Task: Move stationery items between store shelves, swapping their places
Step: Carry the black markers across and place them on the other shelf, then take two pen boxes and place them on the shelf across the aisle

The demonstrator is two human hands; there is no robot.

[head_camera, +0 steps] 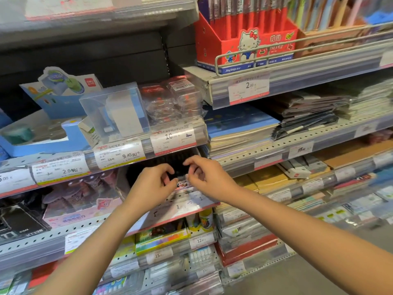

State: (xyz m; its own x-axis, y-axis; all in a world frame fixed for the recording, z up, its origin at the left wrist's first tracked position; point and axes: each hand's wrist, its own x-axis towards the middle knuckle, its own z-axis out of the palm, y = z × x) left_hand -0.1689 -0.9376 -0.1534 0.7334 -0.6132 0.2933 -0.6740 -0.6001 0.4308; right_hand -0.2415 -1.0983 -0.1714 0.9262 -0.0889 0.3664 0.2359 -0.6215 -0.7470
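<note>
A black display box [168, 161] full of dark, narrow items sits on the second shelf, under the price-tag rail. My left hand [153, 186] and my right hand [207, 179] meet at its front edge. The fingers of both hands are curled and pinch a small pack [182, 184] with a white, red-printed label between them. Much of the pack is hidden by my fingers. On the shelf above stand a clear plastic box [116, 110] holding a white and blue item, and a pile of clear blister packs [174, 99].
Price-tag rails [119, 155] run along each shelf edge just above my hands. A pink box [83, 209] stands left of the black one. To the right lie stacked notebooks [240, 128]. A red cartoon-cat box [246, 41] sits behind a wire rail higher up.
</note>
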